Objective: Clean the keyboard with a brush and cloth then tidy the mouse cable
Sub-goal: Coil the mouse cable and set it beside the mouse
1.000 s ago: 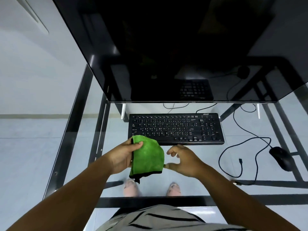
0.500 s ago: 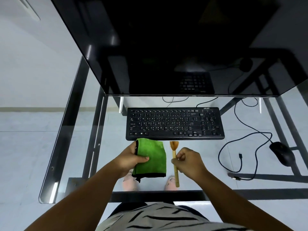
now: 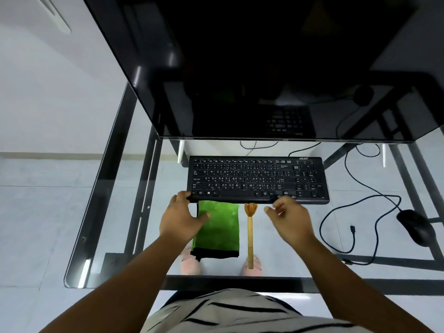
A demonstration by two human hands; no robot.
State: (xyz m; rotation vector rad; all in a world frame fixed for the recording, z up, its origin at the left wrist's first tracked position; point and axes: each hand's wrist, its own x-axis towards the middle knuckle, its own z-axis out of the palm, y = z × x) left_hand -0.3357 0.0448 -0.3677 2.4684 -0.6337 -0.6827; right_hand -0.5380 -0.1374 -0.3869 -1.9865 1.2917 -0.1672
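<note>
Glass desk (image 3: 115, 212): hands (image 3: 179, 218) seemingly touching keyboard (image 3: 257, 180).

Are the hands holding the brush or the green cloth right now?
Neither. The brush and green cloth lie on the glass desk. The right hand is open and empty; the left hand touches the keyboard front-left corner, though a grip cannot be told.

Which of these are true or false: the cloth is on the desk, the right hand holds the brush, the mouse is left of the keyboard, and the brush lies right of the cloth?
1. The green cloth lies on the glass desk. True.
2. The right hand holds the brush. False: the brush lies on the desk, the hand open beside it.
3. The mouse is left of the keyboard. False: it is to the right.
4. The brush lies right of the cloth. True.
</note>
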